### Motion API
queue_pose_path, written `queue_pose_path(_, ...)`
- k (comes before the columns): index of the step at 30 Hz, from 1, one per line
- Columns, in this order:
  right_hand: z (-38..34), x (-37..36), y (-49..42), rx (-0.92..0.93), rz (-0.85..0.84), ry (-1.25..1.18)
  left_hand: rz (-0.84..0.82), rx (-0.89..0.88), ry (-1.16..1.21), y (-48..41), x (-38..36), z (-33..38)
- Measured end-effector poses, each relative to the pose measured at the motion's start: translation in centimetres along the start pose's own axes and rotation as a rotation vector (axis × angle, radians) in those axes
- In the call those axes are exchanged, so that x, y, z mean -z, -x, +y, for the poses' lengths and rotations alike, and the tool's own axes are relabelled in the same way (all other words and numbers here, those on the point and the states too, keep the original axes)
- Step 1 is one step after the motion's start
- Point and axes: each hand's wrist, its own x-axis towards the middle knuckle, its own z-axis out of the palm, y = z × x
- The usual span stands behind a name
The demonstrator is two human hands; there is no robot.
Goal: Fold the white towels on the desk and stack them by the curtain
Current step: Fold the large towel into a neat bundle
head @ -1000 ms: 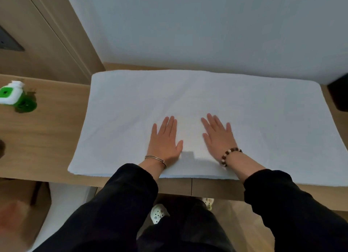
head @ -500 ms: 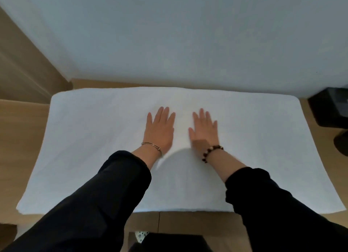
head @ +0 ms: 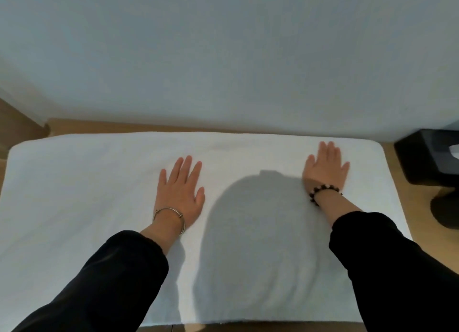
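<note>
A large white towel (head: 82,197) lies spread flat across the wooden desk (head: 422,207), reaching from the left edge of view almost to the right end. My left hand (head: 180,192) lies palm down near the towel's middle, fingers straight and slightly spread. Palm down too, my right hand (head: 325,169) presses flat near the towel's far right corner. A head shadow falls on the cloth between the two hands. No curtain and no other towel are in view.
A pale wall (head: 223,53) rises right behind the desk. A black box-shaped object (head: 429,155) stands on the desk at the right, beyond the towel's end, with a dark round base below it. A wood panel shows at the far left.
My right hand has slid to the right and away from me across the towel. The left hand has stayed near the middle. The view has moved closer and rightward.
</note>
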Motion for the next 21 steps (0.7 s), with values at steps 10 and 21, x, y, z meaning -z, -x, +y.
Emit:
queue_pose_path(10, -11.4, -3.2, 9.5, 0.511, -0.117, 0.09, -0.019, 0.001, 0.017, -0.1, 0.4, 0.0)
queue_pose_path(21, -14.1, -3.8, 9.8, 0.337, -0.068, 0.027, 0.206, -0.047, 0.357, -0.4, 1.0, -0.4)
